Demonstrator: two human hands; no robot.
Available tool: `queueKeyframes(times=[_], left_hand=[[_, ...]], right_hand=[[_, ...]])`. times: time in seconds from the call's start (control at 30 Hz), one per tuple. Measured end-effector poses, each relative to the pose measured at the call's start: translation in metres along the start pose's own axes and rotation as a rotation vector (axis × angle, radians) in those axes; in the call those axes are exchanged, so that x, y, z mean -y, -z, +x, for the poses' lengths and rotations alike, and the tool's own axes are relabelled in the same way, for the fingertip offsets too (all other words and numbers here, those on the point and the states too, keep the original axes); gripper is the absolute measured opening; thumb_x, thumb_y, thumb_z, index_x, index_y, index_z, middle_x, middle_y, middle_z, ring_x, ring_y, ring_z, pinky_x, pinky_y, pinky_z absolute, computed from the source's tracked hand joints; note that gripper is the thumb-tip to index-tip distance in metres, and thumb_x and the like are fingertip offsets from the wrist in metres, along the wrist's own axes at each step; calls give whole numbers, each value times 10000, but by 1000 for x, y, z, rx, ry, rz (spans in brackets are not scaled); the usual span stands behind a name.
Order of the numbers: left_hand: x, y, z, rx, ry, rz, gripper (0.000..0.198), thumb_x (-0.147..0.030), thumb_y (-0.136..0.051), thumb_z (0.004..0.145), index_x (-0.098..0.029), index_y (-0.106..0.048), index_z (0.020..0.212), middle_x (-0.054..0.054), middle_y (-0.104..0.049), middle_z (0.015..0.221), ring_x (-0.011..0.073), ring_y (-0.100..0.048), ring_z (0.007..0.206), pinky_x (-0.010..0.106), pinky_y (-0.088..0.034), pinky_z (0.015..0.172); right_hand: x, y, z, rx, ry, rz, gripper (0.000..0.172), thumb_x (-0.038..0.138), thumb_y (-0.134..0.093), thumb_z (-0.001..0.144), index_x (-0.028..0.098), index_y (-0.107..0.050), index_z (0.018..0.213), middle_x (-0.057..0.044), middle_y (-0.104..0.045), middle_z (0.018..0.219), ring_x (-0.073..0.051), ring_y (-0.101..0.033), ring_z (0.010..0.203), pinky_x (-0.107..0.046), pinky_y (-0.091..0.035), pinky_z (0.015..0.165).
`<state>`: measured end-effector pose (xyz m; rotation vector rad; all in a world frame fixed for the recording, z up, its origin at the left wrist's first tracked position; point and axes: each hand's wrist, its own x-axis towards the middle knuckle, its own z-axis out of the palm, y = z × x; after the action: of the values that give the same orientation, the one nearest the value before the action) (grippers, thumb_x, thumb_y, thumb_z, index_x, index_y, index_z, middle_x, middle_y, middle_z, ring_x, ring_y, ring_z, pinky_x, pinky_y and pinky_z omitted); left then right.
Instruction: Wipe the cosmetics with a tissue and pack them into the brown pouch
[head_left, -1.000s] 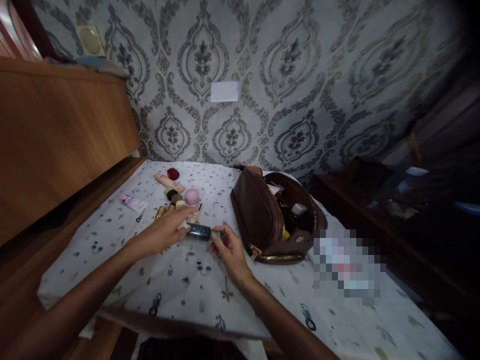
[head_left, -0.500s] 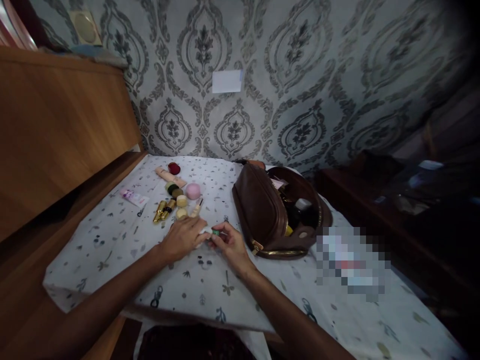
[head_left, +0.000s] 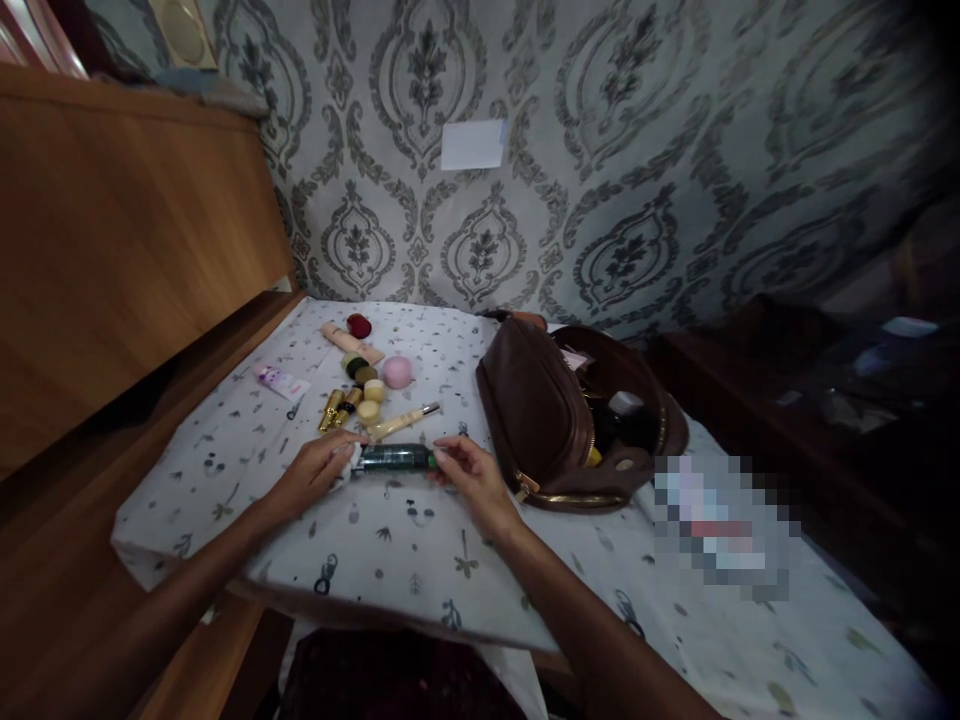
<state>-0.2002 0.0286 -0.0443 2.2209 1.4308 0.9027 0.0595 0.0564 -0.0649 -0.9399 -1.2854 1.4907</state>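
A dark green bottle [head_left: 395, 458] with a green end lies sideways between my hands, just above or on the patterned cloth. My right hand [head_left: 474, 482] pinches its green right end between thumb and fingers. Over at the left end, my left hand [head_left: 311, 475] is closed on a crumpled white tissue [head_left: 347, 463] pressed against the bottle. Right behind the bottle lies a slim cream tube [head_left: 401, 421] with a silvery tip. Small yellow-lidded jars [head_left: 368, 411] and gold lipstick tubes [head_left: 338, 409] are grouped beyond my left hand.
A brown leather bag [head_left: 536, 410] stands unzipped at right, with bottles inside. Farther back are a pink round jar [head_left: 397, 372], a beige tube [head_left: 352, 343] and a dark red round item [head_left: 358, 325]. A wooden cabinet [head_left: 135, 240] borders the left; patterned wall behind.
My left hand has moved left along the bottle with the tissue, uncovering the dark green body. My right hand stays at the green end. The view has shifted slightly.
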Motion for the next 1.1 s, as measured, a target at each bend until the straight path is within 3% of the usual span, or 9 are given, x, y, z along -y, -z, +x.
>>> queueKeyframes(times=[0.13,0.27,0.43,0.53,0.73,0.9,1.0,1.1], left_hand=[[-9,-1,1,-25,24,27,384,-370,-332,1000,-182,-654,1087,81,-735,1060,212,-683,967,307,-509,870],[-33,-12,16,-20,20,79,336,-315,-333,996,-181,-630,1076,84,-735,1019,216,-684,936,321,-500,862],[-70,-36,40,66,-29,140,357,-331,-306,1016,-200,-622,918,52,-699,847,212,-659,797,315,-485,732],[-77,-39,45,122,-67,156,346,-429,-374,1003,-215,-628,907,40,-690,834,219,-649,793,312,-477,707],[-41,-3,25,294,-20,147,322,-512,-528,933,-253,-634,1093,37,-709,1007,243,-656,927,341,-489,800],[-9,19,-7,265,3,42,369,-491,-564,918,-251,-599,1196,77,-665,1154,251,-612,1076,386,-479,940],[-3,17,-20,221,14,7,448,-471,-607,895,-237,-553,1273,95,-636,1227,258,-578,1151,414,-454,1006],[-4,14,-22,178,43,-75,418,-433,-640,871,-234,-574,1233,82,-645,1220,256,-586,1138,411,-455,1007]], right_hand=[[-2,-1,0,9,-9,3,388,519,-785,689,201,-637,855,-2,-660,718,-164,-616,655,-304,-507,655],[0,-1,-2,33,56,-25,354,470,-792,693,214,-659,898,4,-651,767,-162,-607,701,-299,-498,681],[1,-1,-5,73,165,-121,256,372,-771,721,213,-671,894,-8,-670,824,-167,-595,750,-313,-486,747],[1,-2,-6,88,195,-128,190,340,-754,730,217,-663,842,3,-656,791,-165,-588,738,-313,-483,741],[-2,-1,-6,127,141,-105,222,323,-755,734,205,-687,909,-26,-703,890,-180,-633,833,-336,-486,824],[-4,-2,-3,116,128,-91,223,309,-753,743,196,-688,924,-20,-694,861,-170,-628,798,-312,-485,777],[-3,-1,-4,108,140,-153,194,308,-721,776,197,-702,935,-16,-690,846,-168,-621,787,-302,-481,760],[-3,-1,-5,108,167,-205,209,323,-703,793,208,-723,966,-31,-708,910,-188,-634,857,-327,-490,818]])
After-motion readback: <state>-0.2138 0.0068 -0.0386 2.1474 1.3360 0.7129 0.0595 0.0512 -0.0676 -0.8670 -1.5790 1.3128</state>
